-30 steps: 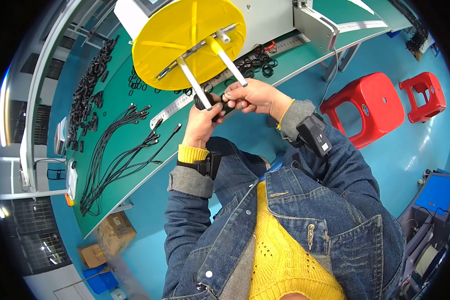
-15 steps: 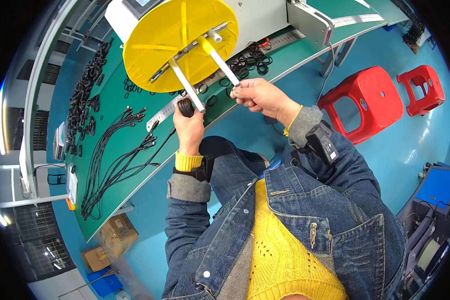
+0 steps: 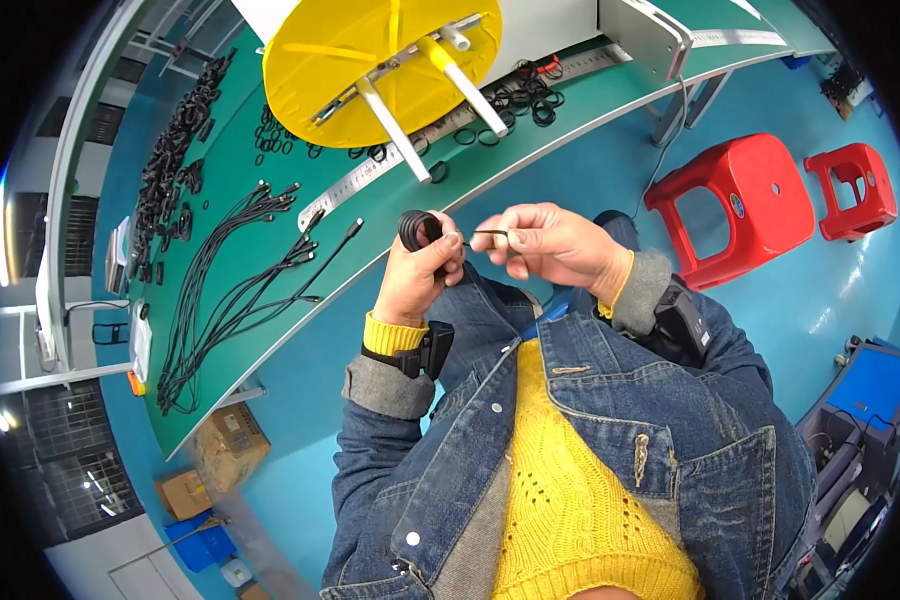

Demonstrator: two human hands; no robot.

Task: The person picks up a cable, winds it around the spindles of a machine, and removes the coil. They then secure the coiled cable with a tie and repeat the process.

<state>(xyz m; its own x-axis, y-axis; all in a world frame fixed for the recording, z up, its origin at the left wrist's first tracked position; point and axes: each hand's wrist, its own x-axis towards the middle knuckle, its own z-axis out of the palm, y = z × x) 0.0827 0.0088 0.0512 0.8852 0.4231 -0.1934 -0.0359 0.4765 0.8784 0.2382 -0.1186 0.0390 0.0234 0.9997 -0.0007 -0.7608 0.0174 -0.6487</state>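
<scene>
Head view: left hand (image 3: pixel 415 280) has its grip clenched round a small black cable coil (image 3: pixel 418 228), held upright above the fist, in front of the chest and just off the near edge of the green surface (image 3: pixel 300 330). Right hand (image 3: pixel 550 245) pinches the cable's loose end (image 3: pixel 485 233) between thumb and forefinger; a short thin black strand runs from the coil across to that pinch. Hands near each other, not touching.

Both hands are over the lap, not over the surface. Behind them on the surface: yellow round winding disc (image 3: pixel 360 50) with two white pegs (image 3: pixel 470 85) sticking out toward the person, a steel ruler (image 3: pixel 370 178) lying along the surface below it, small black rings (image 3: pixel 515 100) scattered right of the pegs. Left of that, a fan of long black cables with plugs (image 3: pixel 230 290) laid out flat, and a heap of black coiled pieces (image 3: pixel 175 150) along the far edge.

Black wrist strap (image 3: pixel 420 355) on left forearm. Two red plastic stools (image 3: pixel 760 205) on the blue floor at right. Cardboard boxes (image 3: pixel 220 450) under the surface at lower left.
</scene>
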